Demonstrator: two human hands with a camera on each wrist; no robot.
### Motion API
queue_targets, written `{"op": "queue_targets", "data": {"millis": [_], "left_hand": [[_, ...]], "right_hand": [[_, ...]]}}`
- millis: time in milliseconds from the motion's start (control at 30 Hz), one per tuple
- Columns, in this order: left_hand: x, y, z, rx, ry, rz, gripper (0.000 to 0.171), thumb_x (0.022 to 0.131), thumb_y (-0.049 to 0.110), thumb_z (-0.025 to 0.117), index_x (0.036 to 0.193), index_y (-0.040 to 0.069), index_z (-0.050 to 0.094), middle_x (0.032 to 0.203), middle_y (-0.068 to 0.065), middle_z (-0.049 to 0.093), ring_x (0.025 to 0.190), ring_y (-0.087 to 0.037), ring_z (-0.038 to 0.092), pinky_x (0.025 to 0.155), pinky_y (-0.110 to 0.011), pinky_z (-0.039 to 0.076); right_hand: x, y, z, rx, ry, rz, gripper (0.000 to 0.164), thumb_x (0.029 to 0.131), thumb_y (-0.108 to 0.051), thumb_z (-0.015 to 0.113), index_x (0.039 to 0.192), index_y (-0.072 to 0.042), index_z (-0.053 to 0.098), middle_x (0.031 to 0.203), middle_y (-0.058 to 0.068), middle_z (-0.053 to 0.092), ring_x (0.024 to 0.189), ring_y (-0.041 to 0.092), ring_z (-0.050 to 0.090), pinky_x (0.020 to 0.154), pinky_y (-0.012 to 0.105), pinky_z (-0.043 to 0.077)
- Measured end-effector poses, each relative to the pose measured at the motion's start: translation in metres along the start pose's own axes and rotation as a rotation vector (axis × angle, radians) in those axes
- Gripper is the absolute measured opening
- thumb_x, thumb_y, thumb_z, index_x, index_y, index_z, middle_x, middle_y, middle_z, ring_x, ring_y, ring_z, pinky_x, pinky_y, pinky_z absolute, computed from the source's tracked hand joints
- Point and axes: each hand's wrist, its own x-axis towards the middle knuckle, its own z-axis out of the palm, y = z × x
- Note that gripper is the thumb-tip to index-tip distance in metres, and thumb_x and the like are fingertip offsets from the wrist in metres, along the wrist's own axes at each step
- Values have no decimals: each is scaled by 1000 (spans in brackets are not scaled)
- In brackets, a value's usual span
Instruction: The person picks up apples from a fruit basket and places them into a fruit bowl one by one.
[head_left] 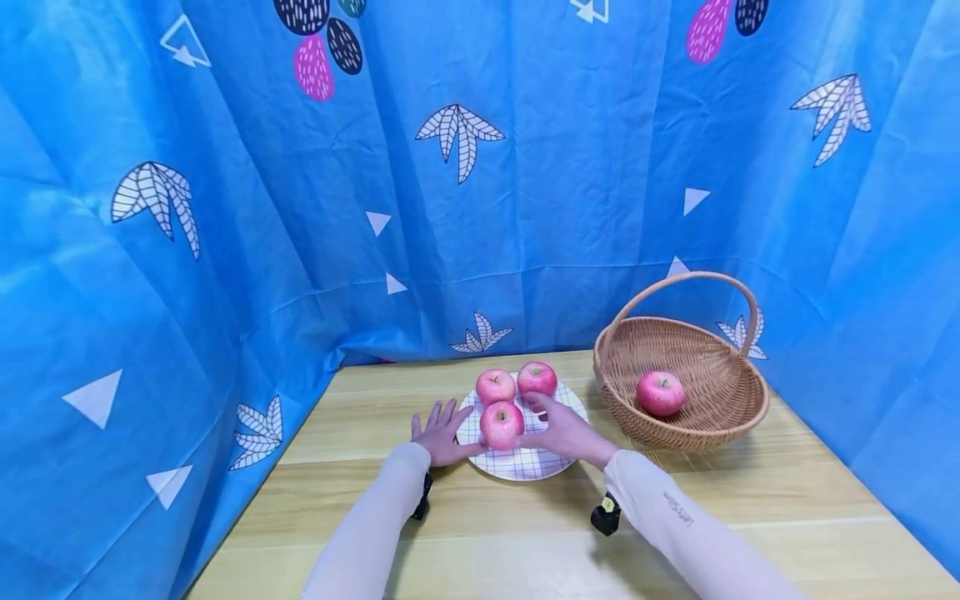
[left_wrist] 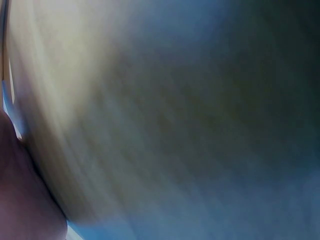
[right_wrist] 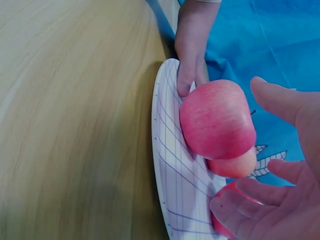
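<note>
Three pinkish-red apples sit on a white plate (head_left: pixel 528 472) with a checked pattern: a front apple (head_left: pixel 502 426), a back left apple (head_left: pixel 496 387) and a back right apple (head_left: pixel 537 379). My left hand (head_left: pixel 442 438) lies at the plate's left edge, fingers spread, its thumb over the rim close to the front apple. From the right, my right hand (head_left: pixel 566 430) reaches over the plate with fingers apart. In the right wrist view a gap shows between its thumb and the front apple (right_wrist: pixel 218 120). The left wrist view is mostly blurred.
A wicker basket (head_left: pixel 693 437) with a tall handle stands right of the plate, holding another apple (head_left: pixel 661 393). Beneath everything is a light wooden table (head_left: pixel 480 550). A blue patterned curtain (head_left: pixel 555 200) hangs behind and along both sides.
</note>
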Motion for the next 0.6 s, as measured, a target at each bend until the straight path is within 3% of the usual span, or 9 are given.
{"op": "queue_targets", "data": {"millis": [300,600], "left_hand": [[4,-5,6,-2,1,-11,106,72,97,41,160,43,19,171,-2,6,157,-33,-3,118,-71,-6],[6,-4,5,6,1,-6,106,73,96,41,160,41,19,171,-2,6,157,-34,-3,117,-71,-5]], "right_hand": [[-10,-2,-13,-23,-26,-20,84,82,-28,85,151,-6,43,147,17,53,131,40,52,108,53,44],[-22,-9,-29,-78,-57,-41,83,81,-32,85,150,-9,46,144,15,55,128,36,55,106,54,46]]}}
